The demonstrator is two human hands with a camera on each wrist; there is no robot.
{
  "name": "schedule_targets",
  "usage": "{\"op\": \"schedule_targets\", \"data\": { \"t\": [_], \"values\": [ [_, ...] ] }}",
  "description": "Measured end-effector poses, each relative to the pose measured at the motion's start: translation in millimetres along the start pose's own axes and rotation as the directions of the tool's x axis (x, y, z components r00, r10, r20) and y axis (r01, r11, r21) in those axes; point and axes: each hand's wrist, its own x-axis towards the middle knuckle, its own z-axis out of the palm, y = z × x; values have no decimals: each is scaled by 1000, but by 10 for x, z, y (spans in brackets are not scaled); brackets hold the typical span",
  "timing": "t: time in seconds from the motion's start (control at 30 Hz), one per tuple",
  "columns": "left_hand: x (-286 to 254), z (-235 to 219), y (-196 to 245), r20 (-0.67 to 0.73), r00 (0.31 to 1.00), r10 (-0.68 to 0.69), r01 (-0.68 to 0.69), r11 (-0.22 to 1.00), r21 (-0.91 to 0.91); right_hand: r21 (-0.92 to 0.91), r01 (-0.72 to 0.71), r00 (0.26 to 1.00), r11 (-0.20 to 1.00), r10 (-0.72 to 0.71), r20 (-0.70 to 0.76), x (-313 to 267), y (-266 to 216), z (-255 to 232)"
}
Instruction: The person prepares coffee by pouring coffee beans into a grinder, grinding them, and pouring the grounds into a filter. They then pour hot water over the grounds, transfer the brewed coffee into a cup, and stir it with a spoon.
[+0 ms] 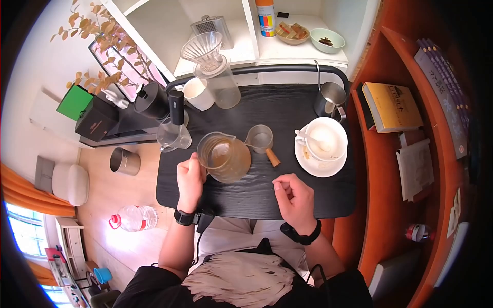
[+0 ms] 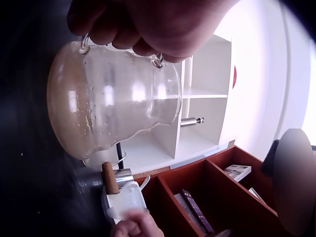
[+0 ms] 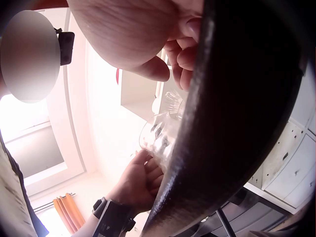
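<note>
My left hand grips the looped clear handle of a rounded clear-glass jug with a pouring lip, cloudy brown liquid lying in its bottom; my right hand holds nothing, its fingers loosely curled near the front edge of the black, wood-grained counter; whether that hand touches the surface I cannot tell. The jug stands upright just right of my left hand, between my two hands but closer to the left, and a little farther from me than the right one; whether its base meets the counter I cannot tell either.

Just right of the jug is a small clear-glass cup, its brown wooden side handle pointing back toward my right hand; beyond that hand, to the right, a white cup with a white spoon in it sits on a white saucer; behind them stands a silver metal pitcher.

Farther left are a black cylindrical grinder and a plain white mug; next to the mug a tall clear-glass server carries a ribbed clear dripper; at the back, a white cubby shelf holds an orange-topped spray can and a pale green bowl.
</note>
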Motion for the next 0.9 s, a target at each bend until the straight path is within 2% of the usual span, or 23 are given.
{"op": "schedule_targets", "data": {
  "t": [0.1,0.2,0.47,0.6,0.73,0.9],
  "values": [
    [-64,-74,-50,16,1000,-4,4,1000,13,1,-1,1000,1000,1,5,2,4,-3],
    [-98,-126,10,-35,999,-14,16,999,48,7,-3,1000,1000,3,10,-2,10,-1],
    [173,-112,-7,-55,998,6,-5,1000,2,11,-3,1000,1000,3,13,-8,28,-2],
    [130,-1,-4,-43,999,29,-26,998,53,6,-1,1000,1000,1,4,-7,15,-4],
    [30,-64,-44,-14,1000,9,-9,1000,9,5,0,1000,1000,0,9,-9,27,-2],
    [-25,-221,-22,-71,997,-18,19,1000,9,10,6,1000,1000,-6,14,-6,18,-2]
  ]
}}
